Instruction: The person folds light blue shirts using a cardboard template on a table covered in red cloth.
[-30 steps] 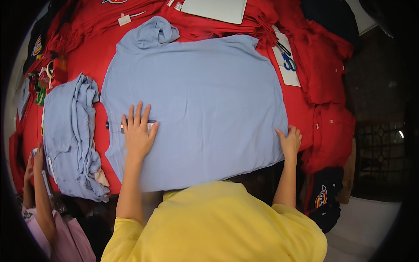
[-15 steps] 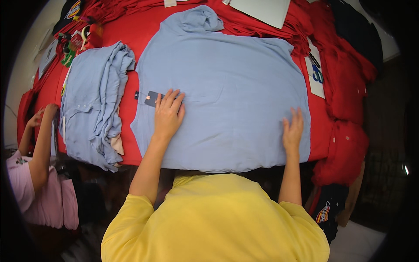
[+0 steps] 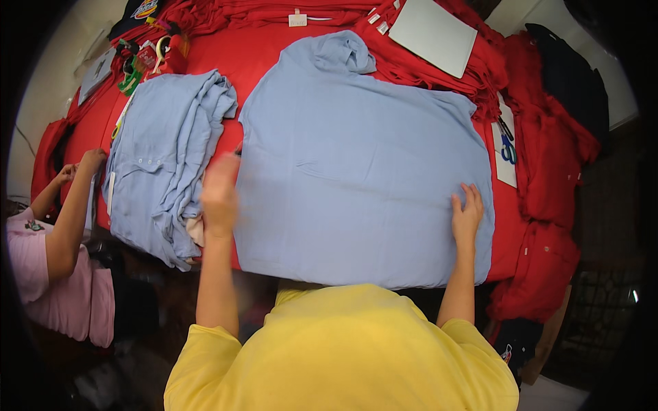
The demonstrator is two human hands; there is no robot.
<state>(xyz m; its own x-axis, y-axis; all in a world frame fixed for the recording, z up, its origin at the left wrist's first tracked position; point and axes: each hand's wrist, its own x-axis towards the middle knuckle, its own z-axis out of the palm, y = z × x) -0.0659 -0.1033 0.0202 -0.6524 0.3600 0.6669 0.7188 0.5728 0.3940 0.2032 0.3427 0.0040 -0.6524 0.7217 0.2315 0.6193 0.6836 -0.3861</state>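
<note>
A light blue short-sleeved shirt [image 3: 356, 178] lies spread across the red-covered table in front of me. Its one visible sleeve [image 3: 343, 53] is bunched at the far edge. At the shirt's left edge is my left hand [image 3: 219, 198], smeared by motion so that its fingers cannot be made out. A small dark bit, perhaps of the hang tag, shows just beyond that hand. My right hand [image 3: 467, 214] rests on the shirt near its right edge, open, with the fingers apart.
Left of the shirt lies a pile of light blue garments [image 3: 161, 157]; beyond it stands a tape dispenser [image 3: 161, 55]. A white board [image 3: 433, 35] tops red garments at the back. Blue-handled scissors [image 3: 508, 149] lie at right. A co-worker's hand [image 3: 92, 161] is at far left.
My left hand has moved left, off the hang tag on the shirt, to the shirt's left edge. The right hand still rests on the cloth. The whole view has shifted slightly.
</note>
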